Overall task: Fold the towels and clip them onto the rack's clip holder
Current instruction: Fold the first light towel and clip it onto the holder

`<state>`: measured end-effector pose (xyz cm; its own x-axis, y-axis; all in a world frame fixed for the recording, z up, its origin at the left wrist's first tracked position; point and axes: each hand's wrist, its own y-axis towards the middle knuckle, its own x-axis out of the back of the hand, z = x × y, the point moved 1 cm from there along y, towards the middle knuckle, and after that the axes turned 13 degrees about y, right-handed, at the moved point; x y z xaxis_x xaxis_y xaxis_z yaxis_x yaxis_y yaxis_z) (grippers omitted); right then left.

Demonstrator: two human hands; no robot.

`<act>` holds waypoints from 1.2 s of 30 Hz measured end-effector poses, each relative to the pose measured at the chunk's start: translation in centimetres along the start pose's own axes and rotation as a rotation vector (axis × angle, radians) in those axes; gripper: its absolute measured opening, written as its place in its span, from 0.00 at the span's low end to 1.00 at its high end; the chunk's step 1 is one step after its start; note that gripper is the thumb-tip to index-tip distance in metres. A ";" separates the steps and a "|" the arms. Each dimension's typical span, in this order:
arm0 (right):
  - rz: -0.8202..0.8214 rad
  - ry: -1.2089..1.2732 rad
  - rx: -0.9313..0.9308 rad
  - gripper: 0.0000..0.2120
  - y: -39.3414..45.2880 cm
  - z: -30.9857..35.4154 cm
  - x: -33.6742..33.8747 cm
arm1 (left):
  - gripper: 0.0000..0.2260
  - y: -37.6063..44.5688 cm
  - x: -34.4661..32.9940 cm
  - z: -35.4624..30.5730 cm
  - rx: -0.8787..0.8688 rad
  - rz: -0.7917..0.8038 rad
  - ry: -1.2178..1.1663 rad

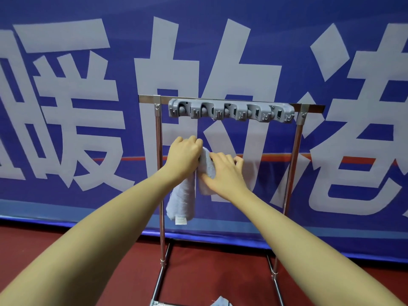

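A pale blue-grey towel (184, 195) hangs in the air in front of the metal rack (159, 173), below the grey clip holder (230, 111) on its top bar. The left hand (184, 154) grips the towel's top with curled fingers; the right hand (225, 173) clutches the bunched cloth just beside it. Another scrap of blue cloth (220, 301) lies on the red floor (209, 272) by the rack's base. Behind stands a blue banner (77, 107) with large white characters
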<state>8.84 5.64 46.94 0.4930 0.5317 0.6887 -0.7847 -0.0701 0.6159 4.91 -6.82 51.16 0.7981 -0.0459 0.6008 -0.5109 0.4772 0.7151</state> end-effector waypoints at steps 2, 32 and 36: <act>-0.027 -0.097 0.010 0.17 0.9 1.2 -0.7 | 0.17 0.0 0.3 0.6 -0.061 -0.018 0.021; -0.472 -0.349 0.345 0.21 18.1 3.3 -3.4 | 0.11 8.6 -5.1 14.3 0.335 -0.144 0.036; -0.523 -0.384 0.304 0.19 20.2 2.8 -4.0 | 0.10 10.0 -6.2 15.0 0.338 -0.142 0.012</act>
<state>-7.97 -0.28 57.68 0.9175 0.2287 0.3254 -0.2974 -0.1486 0.9431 -9.97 -14.91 59.94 0.8710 -0.0800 0.4847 -0.4703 0.1493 0.8698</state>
